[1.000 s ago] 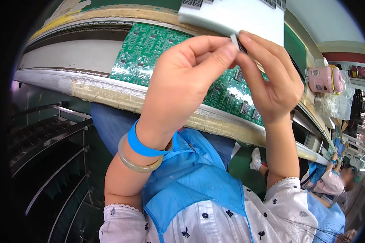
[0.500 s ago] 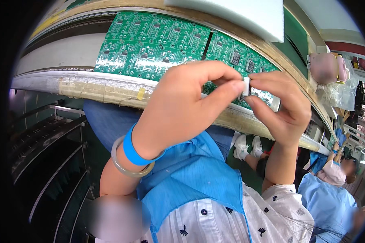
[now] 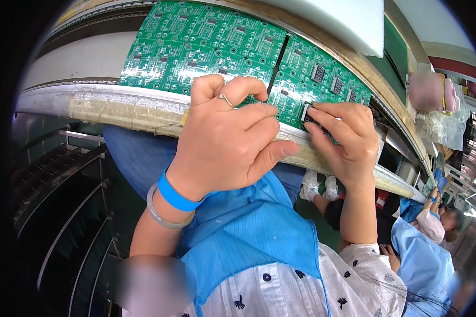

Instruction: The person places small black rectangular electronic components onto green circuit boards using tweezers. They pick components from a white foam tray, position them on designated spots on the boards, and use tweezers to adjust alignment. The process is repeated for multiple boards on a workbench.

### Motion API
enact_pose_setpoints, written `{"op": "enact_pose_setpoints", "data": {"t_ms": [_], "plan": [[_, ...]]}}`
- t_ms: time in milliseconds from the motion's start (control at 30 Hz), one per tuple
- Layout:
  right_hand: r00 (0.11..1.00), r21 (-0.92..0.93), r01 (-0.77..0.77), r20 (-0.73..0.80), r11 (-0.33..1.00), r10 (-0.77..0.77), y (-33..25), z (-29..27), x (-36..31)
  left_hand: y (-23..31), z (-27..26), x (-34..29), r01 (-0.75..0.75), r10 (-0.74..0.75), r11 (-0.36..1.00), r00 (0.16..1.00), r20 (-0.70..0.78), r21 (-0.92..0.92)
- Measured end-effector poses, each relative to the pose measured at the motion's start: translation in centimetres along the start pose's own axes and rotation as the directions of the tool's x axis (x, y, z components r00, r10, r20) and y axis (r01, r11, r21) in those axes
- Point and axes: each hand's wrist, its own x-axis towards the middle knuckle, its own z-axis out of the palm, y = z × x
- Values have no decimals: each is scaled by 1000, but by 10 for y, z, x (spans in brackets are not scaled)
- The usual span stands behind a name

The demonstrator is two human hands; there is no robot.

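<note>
One display (image 3: 304, 112) in right hand (image 3: 351, 132), long axis roughly fore-aft

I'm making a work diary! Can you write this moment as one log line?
left hand: nothing seen held | right hand: pinches digit display at right green circuit board | white foam block: beyond board

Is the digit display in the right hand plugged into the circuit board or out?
Cannot tell: the right hand pinches the digit display at the green circuit board, but its underside is hidden.
</note>
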Motion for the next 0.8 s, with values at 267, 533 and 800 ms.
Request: {"op": "enact_pose_setpoints", "data": {"t_ms": [267,533,800], "plan": [[1000,-19,0,18,1000,1,-2,0,0,-2,2,-3,-9,9,1000,1000,-30,-18],[1000,-27,-9,15,1000,10,-3,0,1,-3,3,-3,-22,22,1000,998,-52,-8],[1000,-20,-6,25,1000,7,-4,0,3,-4,4,-4,-30,29,1000,997,-68,-10]]}}
